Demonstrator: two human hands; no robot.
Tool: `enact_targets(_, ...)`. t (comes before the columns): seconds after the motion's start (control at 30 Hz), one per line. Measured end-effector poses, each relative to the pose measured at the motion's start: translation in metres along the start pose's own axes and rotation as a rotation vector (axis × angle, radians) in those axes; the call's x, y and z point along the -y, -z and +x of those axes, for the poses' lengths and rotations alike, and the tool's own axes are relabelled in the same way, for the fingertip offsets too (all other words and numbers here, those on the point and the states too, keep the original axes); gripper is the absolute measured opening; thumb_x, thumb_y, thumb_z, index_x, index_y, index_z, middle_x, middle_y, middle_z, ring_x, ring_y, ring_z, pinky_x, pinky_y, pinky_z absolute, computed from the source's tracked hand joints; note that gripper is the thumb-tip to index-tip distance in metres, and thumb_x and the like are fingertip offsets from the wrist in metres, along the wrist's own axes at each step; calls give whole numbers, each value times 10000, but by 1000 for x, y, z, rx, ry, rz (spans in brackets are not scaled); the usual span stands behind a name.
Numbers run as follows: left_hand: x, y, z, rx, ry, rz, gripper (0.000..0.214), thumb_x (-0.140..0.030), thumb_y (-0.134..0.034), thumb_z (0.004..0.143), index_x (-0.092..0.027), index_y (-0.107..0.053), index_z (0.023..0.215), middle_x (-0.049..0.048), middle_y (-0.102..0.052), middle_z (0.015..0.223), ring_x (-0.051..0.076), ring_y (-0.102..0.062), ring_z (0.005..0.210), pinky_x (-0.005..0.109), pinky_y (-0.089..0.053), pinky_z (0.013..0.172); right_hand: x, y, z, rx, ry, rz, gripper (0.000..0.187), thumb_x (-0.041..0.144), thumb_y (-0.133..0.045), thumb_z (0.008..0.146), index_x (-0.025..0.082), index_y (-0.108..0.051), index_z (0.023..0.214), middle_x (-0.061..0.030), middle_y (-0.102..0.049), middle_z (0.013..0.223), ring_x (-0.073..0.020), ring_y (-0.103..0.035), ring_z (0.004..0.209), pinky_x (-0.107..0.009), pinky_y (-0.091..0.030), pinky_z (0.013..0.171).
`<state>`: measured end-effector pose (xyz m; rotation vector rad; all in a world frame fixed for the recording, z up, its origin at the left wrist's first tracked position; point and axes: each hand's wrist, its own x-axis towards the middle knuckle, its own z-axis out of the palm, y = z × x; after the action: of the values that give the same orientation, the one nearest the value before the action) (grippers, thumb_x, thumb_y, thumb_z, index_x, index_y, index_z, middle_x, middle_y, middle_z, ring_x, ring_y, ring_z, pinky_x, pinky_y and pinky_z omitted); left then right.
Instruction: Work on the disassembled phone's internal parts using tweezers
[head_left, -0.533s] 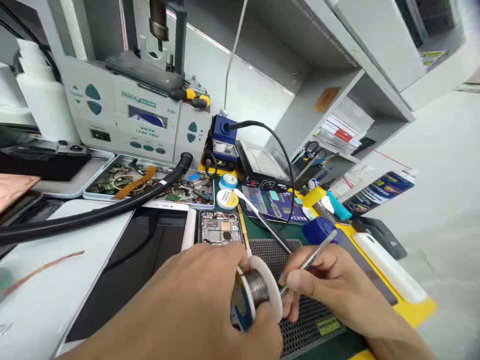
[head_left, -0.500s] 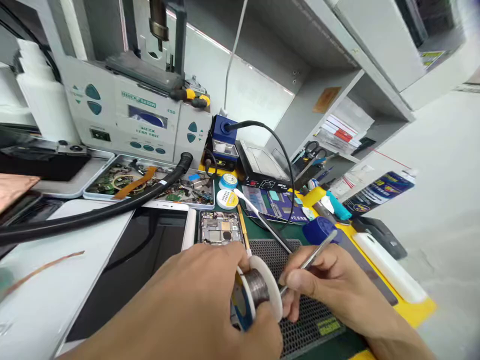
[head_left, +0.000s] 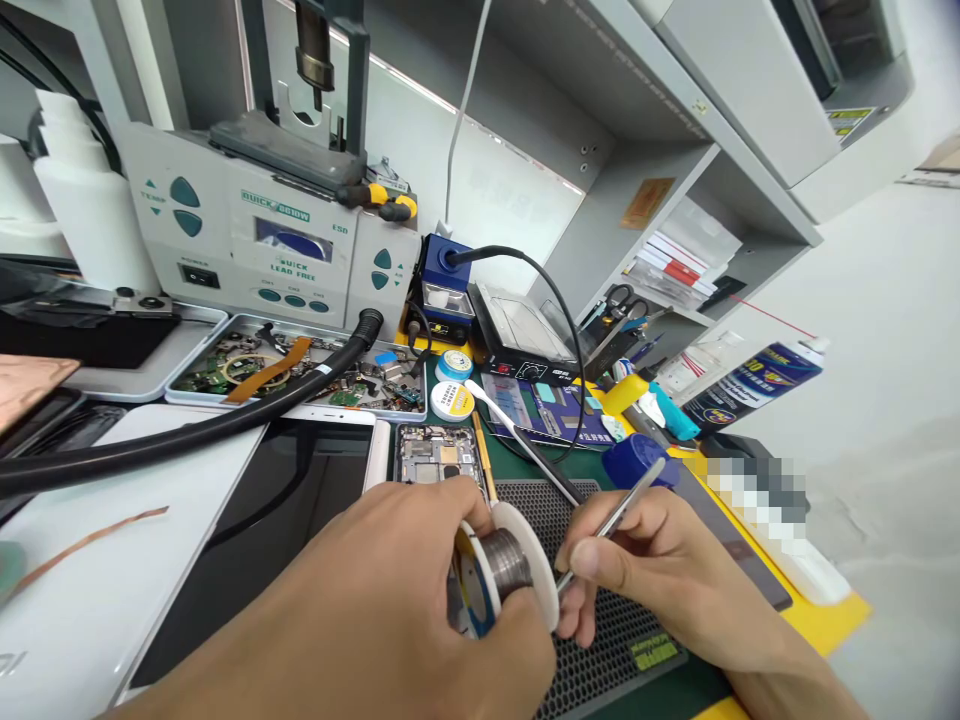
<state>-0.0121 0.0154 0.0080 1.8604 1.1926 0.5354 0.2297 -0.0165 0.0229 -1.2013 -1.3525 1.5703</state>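
Between the thumb and fingers of my left hand (head_left: 405,590) is a spool of solder wire (head_left: 508,560), white-flanged and tilted, with grey wire wound on its core. Close on its right, my right hand (head_left: 637,560) pinches a pair of metal tweezers (head_left: 621,512). Their lower end passes behind the spool's white flange, so I cannot tell whether the tips touch anything. Both hands are over a black honeycomb mat (head_left: 611,655). Just beyond my left hand lies an opened phone (head_left: 439,455) with its circuitry exposed, partly covered by my fingers.
A hot-air rework station (head_left: 262,240) stands at the back left, its black hose (head_left: 187,430) crossing over a tray of circuit boards (head_left: 225,335). Small round tins (head_left: 453,400), a blue cap (head_left: 637,460) and a soldering iron's cable (head_left: 559,290) lie beyond my hands.
My left hand and the spool have shifted slightly left, and the spool's wound wire shows a little more. My right hand keeps its pinch on the tweezers. The view has moved slightly.
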Motion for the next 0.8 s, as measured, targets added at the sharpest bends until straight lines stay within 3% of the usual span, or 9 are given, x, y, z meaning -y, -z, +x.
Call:
enact_targets(0.13,1,0,4,59,61,-37,267,-541,-617,795,-312,-737,727,9,-722,711,218,-567,546,309,-355,468,0,1,1,0,-5,29,192,274,-847,978,128,-810,859,-74,-876,742,-147,-845,643,-181,-691,599)
enact_targets(0.37,-4,6,8,95,-21,-214,221,-434,-639,832,-306,-751,691,-42,-558,503,168,-513,465,249,-344,393,-8,6,5,30,2,73,238,298,-804,1015,123,-759,861,-87,-870,717,-164,-840,589,-193,-681,545)
enact_targets(0.53,-1,16,6,214,54,-269,307,-530,-611,873,-270,-730,763,-33,-553,591,174,-505,545,265,-350,459,-11,7,9,58,15,134,256,317,-802,1017,126,-738,858,-68,-860,703,-172,-843,583,-201,-684,525)
enact_targets(0.7,0,24,5,257,19,-370,291,-528,-637,884,-249,-707,835,-11,-614,742,209,-559,710,301,-422,607,-9,5,13,77,40,176,275,325,-801,1017,120,-733,847,-54,-840,677,-183,-846,594,-219,-688,526)
enact_targets(0.8,-9,33,1,246,29,-435,268,-498,-665,864,-237,-688,805,-33,-595,697,181,-532,667,276,-383,571,-10,6,17,86,62,175,307,359,-797,1019,120,-723,842,-57,-833,696,-187,-841,614,-226,-674,521)
